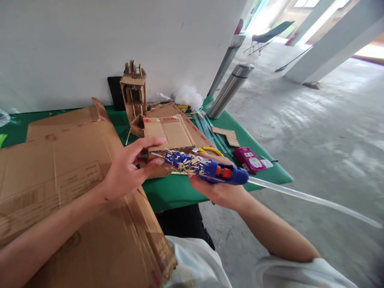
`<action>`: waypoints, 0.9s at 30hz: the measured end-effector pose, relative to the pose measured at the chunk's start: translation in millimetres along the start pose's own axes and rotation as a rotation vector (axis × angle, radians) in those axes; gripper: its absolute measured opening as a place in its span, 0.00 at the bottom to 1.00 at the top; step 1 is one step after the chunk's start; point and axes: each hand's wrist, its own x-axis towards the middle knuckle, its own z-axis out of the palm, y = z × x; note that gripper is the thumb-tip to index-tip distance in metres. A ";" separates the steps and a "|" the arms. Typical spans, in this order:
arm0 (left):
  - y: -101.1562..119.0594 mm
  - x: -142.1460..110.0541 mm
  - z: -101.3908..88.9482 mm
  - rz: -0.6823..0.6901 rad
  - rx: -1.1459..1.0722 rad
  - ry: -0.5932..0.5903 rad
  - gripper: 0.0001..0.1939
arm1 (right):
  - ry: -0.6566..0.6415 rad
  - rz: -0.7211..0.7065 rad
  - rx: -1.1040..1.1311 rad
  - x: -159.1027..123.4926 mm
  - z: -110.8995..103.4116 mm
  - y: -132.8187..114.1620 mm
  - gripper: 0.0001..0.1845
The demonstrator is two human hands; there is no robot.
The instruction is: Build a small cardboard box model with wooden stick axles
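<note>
My right hand [222,192] is wrapped round a blue hot glue gun [192,165], its body crusted with pale flecks. A long clear glue stick [315,202] runs out of its back end. The gun's metal nozzle points left, close to the fingers of my left hand [129,164]. With thumb and fingers, my left hand grips the near left side of a small cardboard box [168,134]. The nozzle lies at the near edge of this box; whether it touches is hard to tell.
A large cardboard sheet [75,224] covers the left of the green table [174,196]. Behind stands a cardboard tower model [134,92]. Clear glue sticks [207,128], a steel flask [229,92], yellow-handled scissors [211,151] and a purple box [249,159] lie or stand to the right.
</note>
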 end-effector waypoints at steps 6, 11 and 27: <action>-0.1 0.7 -0.4 0.019 0.011 0.004 0.18 | 0.019 0.040 -0.002 -1.7 -0.6 -1.4 0.09; 0.0 0.1 0.1 0.005 0.017 0.005 0.18 | 0.029 0.057 0.016 -3.1 -1.8 0.6 0.09; 1.3 -2.3 2.2 -0.066 0.009 0.021 0.20 | -0.034 -0.026 -0.066 -6.8 -12.0 9.4 0.13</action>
